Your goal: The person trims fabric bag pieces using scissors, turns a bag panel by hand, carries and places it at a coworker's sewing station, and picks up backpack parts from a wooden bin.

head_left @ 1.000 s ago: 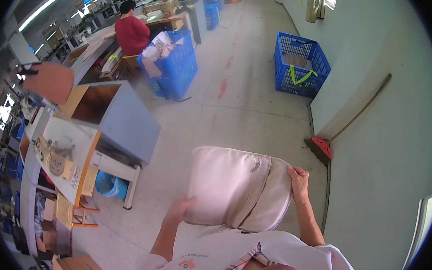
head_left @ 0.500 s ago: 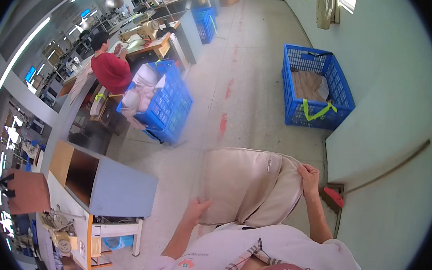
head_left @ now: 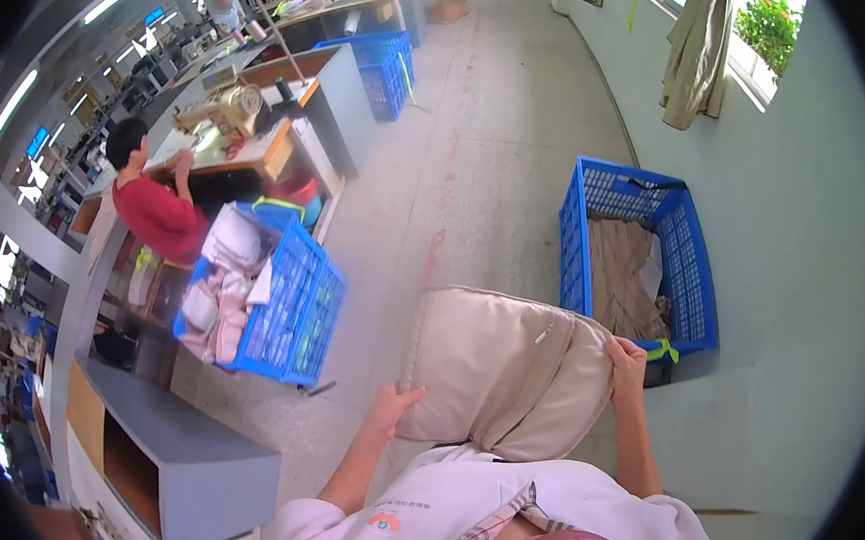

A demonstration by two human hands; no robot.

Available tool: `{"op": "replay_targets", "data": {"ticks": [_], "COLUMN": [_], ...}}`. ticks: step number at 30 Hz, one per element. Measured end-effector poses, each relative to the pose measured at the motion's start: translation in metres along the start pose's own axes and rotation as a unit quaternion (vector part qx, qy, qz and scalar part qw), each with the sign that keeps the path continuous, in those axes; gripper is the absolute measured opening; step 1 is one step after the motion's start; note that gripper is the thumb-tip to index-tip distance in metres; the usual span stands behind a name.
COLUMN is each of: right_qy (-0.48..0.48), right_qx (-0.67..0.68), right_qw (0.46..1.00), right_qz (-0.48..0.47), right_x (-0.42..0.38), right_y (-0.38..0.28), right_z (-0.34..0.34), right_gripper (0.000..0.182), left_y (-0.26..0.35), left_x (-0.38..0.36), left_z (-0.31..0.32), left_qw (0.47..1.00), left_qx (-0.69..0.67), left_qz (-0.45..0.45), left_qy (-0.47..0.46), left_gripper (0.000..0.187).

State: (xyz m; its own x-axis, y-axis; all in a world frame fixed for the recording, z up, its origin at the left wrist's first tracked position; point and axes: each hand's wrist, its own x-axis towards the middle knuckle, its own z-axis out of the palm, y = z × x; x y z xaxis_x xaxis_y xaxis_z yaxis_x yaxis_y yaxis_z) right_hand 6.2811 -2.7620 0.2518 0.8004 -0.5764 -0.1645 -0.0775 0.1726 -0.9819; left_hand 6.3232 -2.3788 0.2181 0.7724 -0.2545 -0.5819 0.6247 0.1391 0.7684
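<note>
In front of my body I hold up a beige padded fabric piece [head_left: 491,359] with a seamed edge and a short zip near its upper right side. My left hand [head_left: 396,409] is closed on its lower left edge, thumb over the front. At the right edge, my right hand [head_left: 627,366] pinches the cloth with the fingers partly behind it. The piece hangs in folds between the two hands, its lower edge close to my white shirt [head_left: 436,501].
Ahead right, a blue crate [head_left: 693,278] with brown cloth stands by the wall [head_left: 763,414]. At left are a blue crate [head_left: 305,306] of pale pink cloth, a seated person in red [head_left: 160,216], a sewing machine [head_left: 225,112] and a grey cabinet [head_left: 217,486]. The aisle floor [head_left: 498,194] runs ahead.
I have moved forward along the aisle, so both crates and the person in red appear nearer and lower. Both hands still hold the beige fabric piece. The broom's red head has left view.
</note>
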Motion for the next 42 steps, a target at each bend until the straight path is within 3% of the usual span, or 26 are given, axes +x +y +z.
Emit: {"op": "replay_targets", "data": {"ticks": [5,10,18,21,24,27,35,39,42], "right_qy": [0.047,0.044,-0.068,-0.103,-0.087,-0.05,0.003,0.002,-0.1], "right_qx": [0.012,-0.015,-0.012,-0.017,-0.007,0.022,0.027,-0.016,-0.009], "right_qw": [0.999,0.999,0.997,0.994,0.996,0.997,0.997,0.996,0.991], "right_qz": [0.011,0.0,0.046,0.041,0.038,0.049,0.073,0.093,0.093], "right_x": [0.138,0.321,0.598,0.706,0.805,0.893,1.121,1.271,1.386], "right_y": [-0.004,0.005,-0.083,-0.082,-0.081,-0.107,-0.138,-0.151,-0.204], "right_z": [0.044,0.11,0.271,0.32,0.364,0.392,0.44,0.497,0.548], "right_gripper": [0.017,0.019,0.021,0.02,0.02,0.022,0.021,0.018,0.026], "left_y": [0.114,0.181,0.338,0.379,0.423,0.508,0.707,0.755,0.855], "left_x": [0.146,0.296,0.472,0.567,0.674,0.769,0.994,1.128,1.172], "left_z": [0.041,0.064,0.087,0.086,0.096,0.114,0.186,0.189,0.231], "left_qw": [0.997,0.998,0.995,0.993,0.996,1.0,0.998,0.996,0.987], "left_qx": [0.07,0.061,-0.024,-0.011,-0.034,-0.002,0.06,0.053,0.048], "left_qz": [0.013,-0.02,-0.003,-0.011,0.014,-0.016,-0.008,0.023,0.04], "left_qy": [-0.027,0.023,0.101,0.115,0.078,0.027,-0.028,0.069,0.148], "left_gripper": [0.036,0.037,0.036,0.03,0.029,0.047,0.041,0.045,0.042]}}
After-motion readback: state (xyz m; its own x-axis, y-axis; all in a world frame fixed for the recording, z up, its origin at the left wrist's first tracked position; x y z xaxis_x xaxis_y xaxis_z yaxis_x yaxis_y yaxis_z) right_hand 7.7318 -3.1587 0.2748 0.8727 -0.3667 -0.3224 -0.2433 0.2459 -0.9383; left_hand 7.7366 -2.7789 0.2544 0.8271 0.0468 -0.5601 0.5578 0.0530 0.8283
